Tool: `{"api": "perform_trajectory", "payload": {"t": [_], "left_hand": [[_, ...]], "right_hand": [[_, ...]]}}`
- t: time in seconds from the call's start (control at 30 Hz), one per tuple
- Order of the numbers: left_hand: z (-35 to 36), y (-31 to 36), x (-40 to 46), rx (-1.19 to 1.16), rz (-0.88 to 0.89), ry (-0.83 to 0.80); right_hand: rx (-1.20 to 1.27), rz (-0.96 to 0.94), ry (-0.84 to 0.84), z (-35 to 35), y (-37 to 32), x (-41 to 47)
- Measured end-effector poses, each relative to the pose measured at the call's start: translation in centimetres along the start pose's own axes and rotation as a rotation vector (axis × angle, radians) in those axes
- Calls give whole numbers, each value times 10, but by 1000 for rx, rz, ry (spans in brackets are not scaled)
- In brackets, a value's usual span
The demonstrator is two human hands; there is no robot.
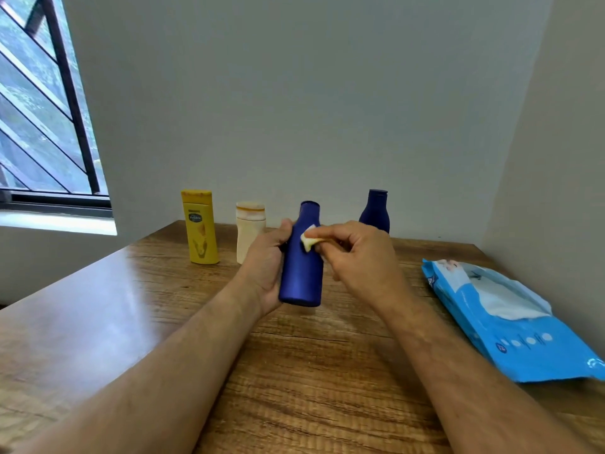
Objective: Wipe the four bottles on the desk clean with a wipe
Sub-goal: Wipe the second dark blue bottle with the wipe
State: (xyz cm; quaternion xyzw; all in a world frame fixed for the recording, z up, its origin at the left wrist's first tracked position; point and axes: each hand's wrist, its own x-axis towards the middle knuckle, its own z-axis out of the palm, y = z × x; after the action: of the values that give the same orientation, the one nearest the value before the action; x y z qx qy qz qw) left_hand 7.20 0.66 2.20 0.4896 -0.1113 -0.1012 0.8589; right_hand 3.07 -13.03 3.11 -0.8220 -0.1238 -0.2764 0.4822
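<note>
My left hand grips a tall dark blue bottle from its left side and holds it upright above the wooden desk. My right hand pinches a small crumpled wipe, yellowish at one edge, against the bottle's shoulder. A yellow bottle and a cream bottle stand at the back left of the desk. A second dark blue bottle stands at the back right, partly hidden behind my right hand.
A blue pack of wipes lies open on the desk's right side, with a white sheet sticking out. Grey walls close the desk in at the back and right. A barred window is at the far left.
</note>
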Motion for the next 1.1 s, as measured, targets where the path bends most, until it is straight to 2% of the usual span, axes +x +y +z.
{"api": "perform_trajectory", "payload": {"t": [0.13, 0.3, 0.33, 0.4, 0.57, 0.63, 0.7, 0.93, 1.1], "left_hand": [[2, 0, -3, 61, -4, -38], [-2, 10, -1, -92, 19, 41], [-3, 11, 0, -115, 28, 58], [-4, 12, -1, -119, 38, 58], [2, 5, -5, -58, 17, -18], [4, 4, -5, -66, -2, -35], [6, 3, -7, -35, -15, -37], [3, 4, -5, 51, -92, 8], [5, -4, -5, 107, -228, -107]], "right_hand": [[27, 14, 39, 0, -1, 0], [27, 63, -308, 0, -13, -6], [16, 59, -337, 1, -14, -7], [29, 48, -299, 1, -14, -6], [109, 35, 51, -3, -8, -1], [124, 45, 105, -6, -7, 1], [149, 68, 73, -6, -9, 0], [126, 62, -234, -1, -14, -4], [73, 99, -54, 1, -11, -6]]}}
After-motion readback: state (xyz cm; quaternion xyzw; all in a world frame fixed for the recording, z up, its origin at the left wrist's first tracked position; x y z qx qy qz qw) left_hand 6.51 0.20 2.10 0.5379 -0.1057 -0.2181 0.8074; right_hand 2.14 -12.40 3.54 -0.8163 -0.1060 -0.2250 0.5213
